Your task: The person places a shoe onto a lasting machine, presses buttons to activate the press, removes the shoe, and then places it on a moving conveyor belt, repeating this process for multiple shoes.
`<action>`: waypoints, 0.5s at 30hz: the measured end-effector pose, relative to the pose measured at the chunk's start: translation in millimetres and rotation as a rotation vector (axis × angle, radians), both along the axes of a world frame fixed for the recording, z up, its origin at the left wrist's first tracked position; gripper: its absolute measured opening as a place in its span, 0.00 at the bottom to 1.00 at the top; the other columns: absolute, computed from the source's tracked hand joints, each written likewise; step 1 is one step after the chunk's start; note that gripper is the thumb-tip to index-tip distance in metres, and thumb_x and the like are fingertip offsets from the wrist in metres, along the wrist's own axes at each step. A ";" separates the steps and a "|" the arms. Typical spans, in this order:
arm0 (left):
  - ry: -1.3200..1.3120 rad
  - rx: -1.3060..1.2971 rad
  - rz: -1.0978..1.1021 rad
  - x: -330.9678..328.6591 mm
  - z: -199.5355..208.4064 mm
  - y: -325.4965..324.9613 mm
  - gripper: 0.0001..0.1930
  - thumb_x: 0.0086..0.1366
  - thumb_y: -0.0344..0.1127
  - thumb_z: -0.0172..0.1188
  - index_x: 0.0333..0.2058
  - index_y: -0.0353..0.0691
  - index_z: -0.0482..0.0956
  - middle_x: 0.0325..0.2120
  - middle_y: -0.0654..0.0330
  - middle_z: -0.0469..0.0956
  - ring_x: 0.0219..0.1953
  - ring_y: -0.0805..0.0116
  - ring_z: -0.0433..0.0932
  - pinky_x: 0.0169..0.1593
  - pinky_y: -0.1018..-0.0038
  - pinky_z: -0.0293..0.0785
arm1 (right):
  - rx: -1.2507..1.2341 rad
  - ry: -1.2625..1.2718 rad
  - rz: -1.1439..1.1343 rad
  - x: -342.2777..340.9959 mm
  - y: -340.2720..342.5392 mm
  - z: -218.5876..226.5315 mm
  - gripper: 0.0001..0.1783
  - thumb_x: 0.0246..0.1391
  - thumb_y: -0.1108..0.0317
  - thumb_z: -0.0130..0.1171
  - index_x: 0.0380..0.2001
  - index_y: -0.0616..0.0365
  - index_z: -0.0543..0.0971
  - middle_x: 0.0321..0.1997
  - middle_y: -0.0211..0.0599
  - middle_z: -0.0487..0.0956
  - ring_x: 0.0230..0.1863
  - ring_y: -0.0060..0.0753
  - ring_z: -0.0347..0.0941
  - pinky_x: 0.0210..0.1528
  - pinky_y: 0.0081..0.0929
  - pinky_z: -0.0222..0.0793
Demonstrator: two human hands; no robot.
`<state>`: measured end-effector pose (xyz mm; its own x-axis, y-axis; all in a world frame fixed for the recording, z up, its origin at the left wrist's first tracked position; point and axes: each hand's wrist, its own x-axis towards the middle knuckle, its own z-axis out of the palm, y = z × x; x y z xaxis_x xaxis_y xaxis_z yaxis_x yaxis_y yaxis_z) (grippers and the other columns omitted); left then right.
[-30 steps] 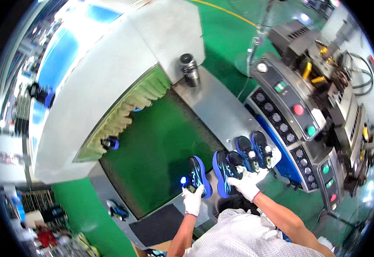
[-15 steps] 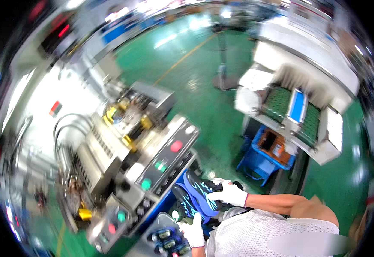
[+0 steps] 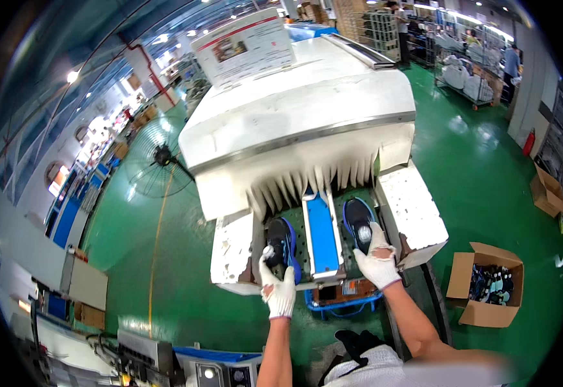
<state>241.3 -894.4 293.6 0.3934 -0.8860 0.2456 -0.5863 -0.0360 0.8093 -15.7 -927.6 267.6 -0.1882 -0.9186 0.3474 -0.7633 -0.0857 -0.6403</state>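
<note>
Shoes (image 3: pixel 357 209) in black and violet-blue point toe-first at the mouth of a white machine (image 3: pixel 294 122), one on each side of a blue divider (image 3: pixel 322 235). The left shoe (image 3: pixel 280 237) has a dark upper with paler blue marks, a violet-blue sole showing along its right edge. The right shoe (image 3: pixel 353 219) carries a violet-blue rim around its toe, with a pale rounded patch in its opening. Both toes face the whitish curtain (image 3: pixel 353 173); whether the soles touch the dark green belt (image 3: pixel 302 233) cannot be told.

The left hand (image 3: pixel 277 290), in a white glove with skin showing through a gap, pinches the left shoe at the heel end, thumb on its right side, fingers on its left near a whitish round spot. The right hand (image 3: pixel 378 259), gloved likewise, grips the right shoe's heel end, thumb at left, a finger reaching up its right side. Both toes lie well beyond the fingertips.
</note>
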 end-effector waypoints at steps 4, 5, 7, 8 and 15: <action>-0.133 0.064 -0.023 -11.7 -31.1 -102.8 0.42 0.65 0.44 0.62 0.71 0.31 0.54 0.66 0.36 0.64 0.68 0.42 0.64 0.69 0.61 0.60 | 0.301 -0.254 -0.029 3.1 -77.0 9.3 0.46 0.52 0.52 0.65 0.68 0.66 0.62 0.66 0.61 0.70 0.67 0.57 0.68 0.69 0.47 0.60; -0.059 0.143 -0.054 -17.4 -24.4 -121.9 0.42 0.65 0.45 0.62 0.71 0.31 0.54 0.66 0.35 0.63 0.69 0.43 0.63 0.70 0.61 0.60 | 0.295 -0.194 -0.078 1.7 -94.2 1.0 0.47 0.52 0.51 0.65 0.68 0.67 0.61 0.66 0.62 0.70 0.67 0.57 0.68 0.69 0.48 0.60; -0.004 0.186 -0.097 -12.6 -20.3 -142.7 0.42 0.65 0.46 0.62 0.70 0.30 0.55 0.66 0.35 0.64 0.68 0.42 0.64 0.69 0.60 0.60 | 0.400 -0.089 -0.115 7.4 -131.0 3.2 0.47 0.52 0.51 0.66 0.69 0.65 0.61 0.68 0.58 0.70 0.69 0.57 0.65 0.71 0.47 0.57; -0.035 0.218 -0.115 -24.3 0.0 -134.9 0.41 0.65 0.46 0.62 0.68 0.28 0.57 0.65 0.36 0.65 0.67 0.41 0.66 0.69 0.60 0.60 | 0.147 -0.092 -0.122 3.0 -137.4 -1.1 0.45 0.55 0.55 0.65 0.69 0.67 0.60 0.70 0.58 0.66 0.73 0.56 0.60 0.74 0.50 0.53; 0.391 0.133 0.077 44.3 -103.4 147.1 0.24 0.68 0.28 0.62 0.60 0.27 0.70 0.53 0.42 0.78 0.57 0.57 0.79 0.60 0.68 0.74 | 0.148 -0.626 0.866 164.5 28.4 27.5 0.33 0.57 0.65 0.66 0.63 0.66 0.70 0.62 0.54 0.76 0.65 0.48 0.72 0.68 0.39 0.66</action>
